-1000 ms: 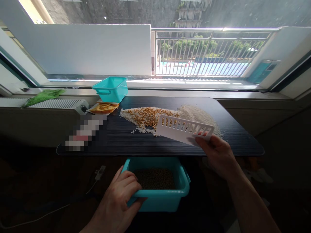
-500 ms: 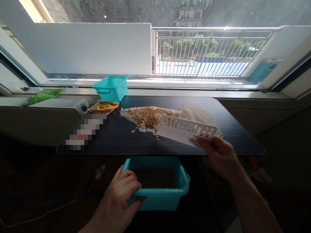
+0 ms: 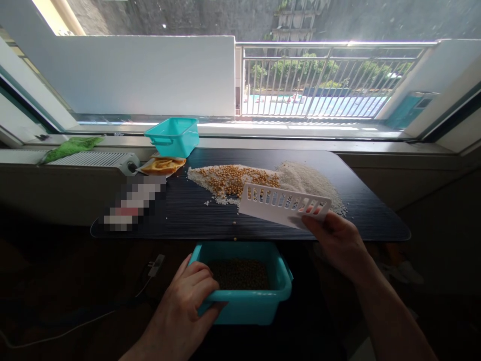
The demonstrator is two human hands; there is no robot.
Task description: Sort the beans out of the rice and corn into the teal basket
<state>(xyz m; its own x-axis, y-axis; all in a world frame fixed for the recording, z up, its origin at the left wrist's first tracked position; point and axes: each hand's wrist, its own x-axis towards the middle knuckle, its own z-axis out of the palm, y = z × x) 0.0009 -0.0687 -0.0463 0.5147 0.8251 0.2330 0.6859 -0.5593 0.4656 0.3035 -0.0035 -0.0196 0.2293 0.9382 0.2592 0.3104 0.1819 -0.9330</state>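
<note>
My left hand (image 3: 193,296) grips the left rim of a turquoise plastic bin (image 3: 248,306), held just below the table's front edge. Dark, shaded grains (image 3: 240,273) cover the bin's floor. In my right hand (image 3: 336,235) is a white slotted plastic strip (image 3: 270,209), its row of slots along the upper edge. The strip is tilted over the front of a spread of yellow soybeans (image 3: 229,179) lying on white rice (image 3: 308,180). A few stray beans (image 3: 235,239) sit at the table edge above the bin.
The dark table (image 3: 195,220) has a rounded front edge. Behind its left end stands a second turquoise bin (image 3: 176,138), with an orange packet (image 3: 162,165) before it. A green cloth (image 3: 75,148) lies on the radiator (image 3: 93,159). A window with a railing is beyond.
My right hand has drawn the strip slightly left and toward me. A stray bean has rolled to the table's front edge. My left hand and the bin are nearly still.
</note>
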